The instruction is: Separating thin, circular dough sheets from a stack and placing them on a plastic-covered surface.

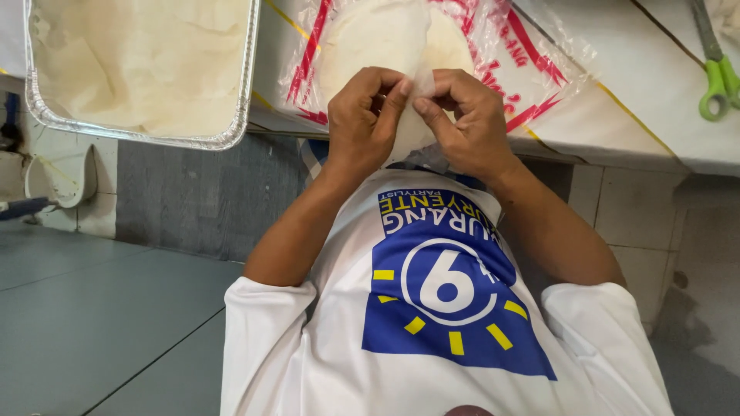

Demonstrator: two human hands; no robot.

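Observation:
My left hand (362,115) and my right hand (466,119) meet at the table's near edge, both pinching a thin, pale round wrapper sheet (412,123) between thumbs and fingertips. The sheet hangs from a stack of the same round white wrappers (378,35) lying on an opened clear plastic bag with red print (524,62). The fingers hide the sheet's edge where they grip it.
A foil tray (231,115) holding separated pale sheets sits at the left on the white table (655,100). Green-handled scissors (717,81) lie at the far right. Below are grey floor and tiled wall.

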